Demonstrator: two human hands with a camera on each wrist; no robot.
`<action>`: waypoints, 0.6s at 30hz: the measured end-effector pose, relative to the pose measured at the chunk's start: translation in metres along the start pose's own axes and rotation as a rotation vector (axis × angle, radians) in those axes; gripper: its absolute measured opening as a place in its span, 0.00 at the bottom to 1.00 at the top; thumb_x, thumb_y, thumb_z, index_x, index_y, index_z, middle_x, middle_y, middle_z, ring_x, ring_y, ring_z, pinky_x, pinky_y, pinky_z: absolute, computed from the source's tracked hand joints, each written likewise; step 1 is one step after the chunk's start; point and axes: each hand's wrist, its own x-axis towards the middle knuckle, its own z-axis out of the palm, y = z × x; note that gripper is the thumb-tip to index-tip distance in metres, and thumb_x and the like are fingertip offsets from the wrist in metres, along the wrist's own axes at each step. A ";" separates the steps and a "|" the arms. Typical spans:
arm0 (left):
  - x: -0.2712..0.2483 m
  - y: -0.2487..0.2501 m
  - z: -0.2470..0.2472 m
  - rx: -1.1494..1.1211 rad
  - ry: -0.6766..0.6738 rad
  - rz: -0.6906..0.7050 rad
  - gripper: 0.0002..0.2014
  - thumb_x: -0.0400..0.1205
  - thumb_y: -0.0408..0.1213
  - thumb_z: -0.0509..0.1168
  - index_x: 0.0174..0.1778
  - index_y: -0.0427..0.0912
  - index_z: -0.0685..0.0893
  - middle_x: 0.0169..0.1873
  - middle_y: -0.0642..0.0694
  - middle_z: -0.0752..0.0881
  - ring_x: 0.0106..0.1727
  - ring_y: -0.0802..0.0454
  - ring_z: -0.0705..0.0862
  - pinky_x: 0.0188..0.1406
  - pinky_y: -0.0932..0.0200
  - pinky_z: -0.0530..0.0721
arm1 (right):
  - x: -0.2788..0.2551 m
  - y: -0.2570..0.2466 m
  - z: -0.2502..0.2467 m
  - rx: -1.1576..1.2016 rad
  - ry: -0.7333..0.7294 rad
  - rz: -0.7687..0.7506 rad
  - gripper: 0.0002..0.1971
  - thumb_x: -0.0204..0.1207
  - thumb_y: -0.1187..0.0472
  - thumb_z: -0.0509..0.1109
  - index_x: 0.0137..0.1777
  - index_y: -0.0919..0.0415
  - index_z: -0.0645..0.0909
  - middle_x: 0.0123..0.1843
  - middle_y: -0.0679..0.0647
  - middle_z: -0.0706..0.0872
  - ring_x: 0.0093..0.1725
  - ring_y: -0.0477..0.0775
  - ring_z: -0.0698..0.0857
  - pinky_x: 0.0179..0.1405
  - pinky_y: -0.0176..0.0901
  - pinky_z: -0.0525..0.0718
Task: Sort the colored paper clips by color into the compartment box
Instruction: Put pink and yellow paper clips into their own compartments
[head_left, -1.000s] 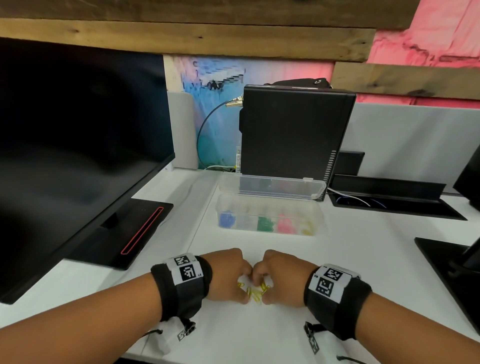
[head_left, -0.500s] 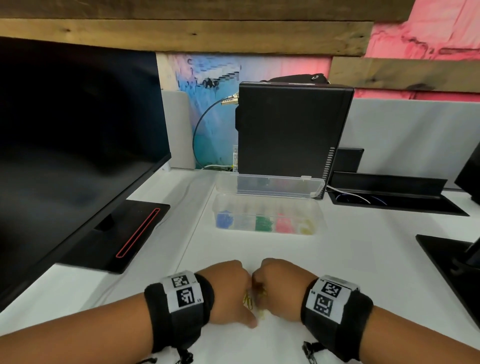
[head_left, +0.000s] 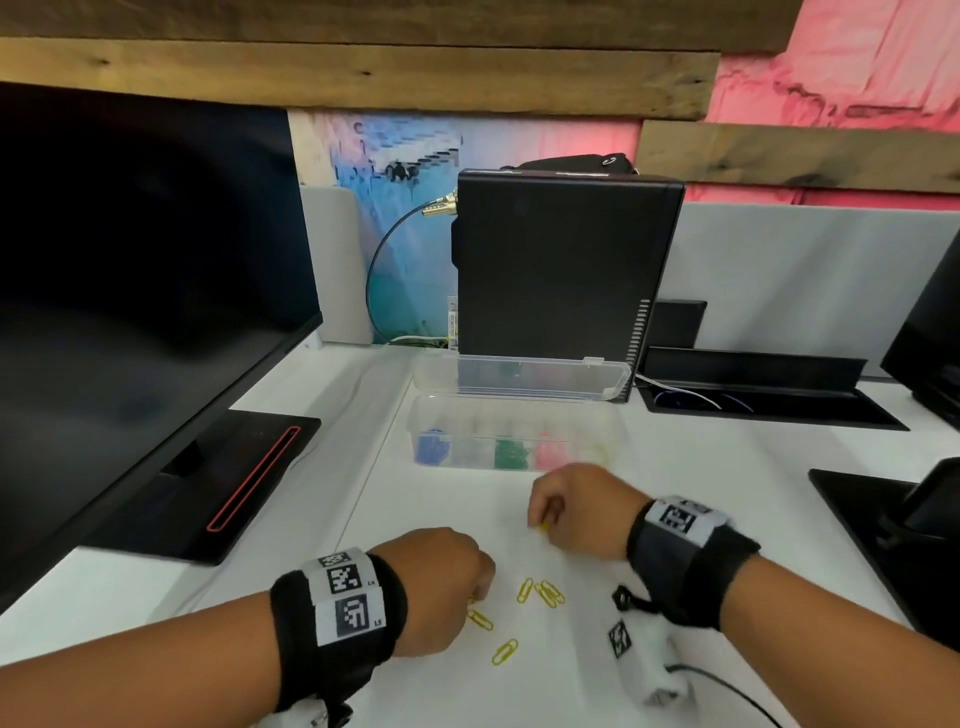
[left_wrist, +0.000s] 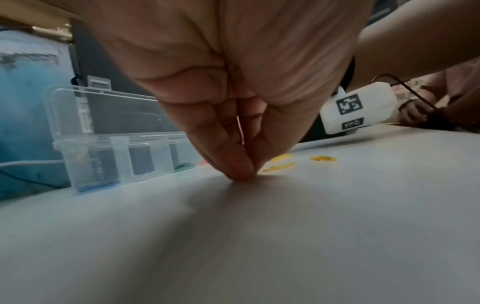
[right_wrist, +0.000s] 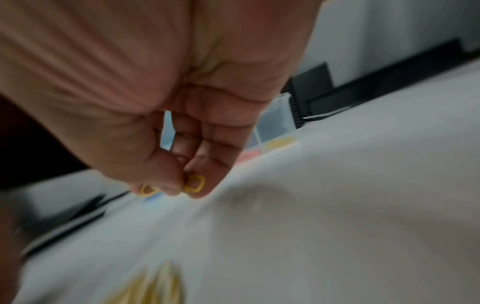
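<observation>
A yellow paper clip (right_wrist: 193, 183) sits pinched between the thumb and fingertips of the right hand (head_left: 576, 512), raised above the desk (head_left: 675, 467) just short of the clear box (head_left: 511, 431). More yellow clips (head_left: 540, 592) lie loose on the desk beside the left hand (head_left: 441, 587), whose closed fingertips (left_wrist: 233, 164) press down on the desk at the end of one of them.

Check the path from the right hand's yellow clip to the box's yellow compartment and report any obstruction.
Nothing visible blocks it. The right hand pinches a yellow clip just short of the compartment box, whose lid stands open behind; only bare table lies between it and the yellow compartment.
</observation>
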 end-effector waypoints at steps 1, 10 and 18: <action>0.000 -0.004 -0.003 -0.059 0.008 -0.012 0.15 0.81 0.31 0.60 0.61 0.48 0.84 0.56 0.50 0.85 0.55 0.51 0.82 0.49 0.65 0.76 | 0.007 0.008 -0.012 0.043 0.102 0.021 0.17 0.67 0.75 0.66 0.38 0.51 0.88 0.33 0.39 0.83 0.35 0.38 0.81 0.37 0.22 0.76; 0.016 -0.024 -0.039 -0.598 0.115 -0.174 0.09 0.74 0.34 0.69 0.39 0.53 0.91 0.34 0.58 0.90 0.32 0.64 0.86 0.35 0.72 0.81 | 0.048 0.067 -0.068 0.114 0.537 0.258 0.12 0.80 0.64 0.67 0.45 0.47 0.89 0.44 0.46 0.89 0.48 0.53 0.88 0.48 0.38 0.82; 0.081 -0.006 -0.083 -0.727 0.316 -0.115 0.07 0.73 0.28 0.70 0.40 0.44 0.91 0.33 0.46 0.91 0.29 0.54 0.88 0.39 0.62 0.87 | -0.014 0.087 -0.063 -0.193 0.259 0.471 0.10 0.72 0.51 0.73 0.53 0.46 0.84 0.60 0.48 0.87 0.61 0.54 0.84 0.61 0.42 0.80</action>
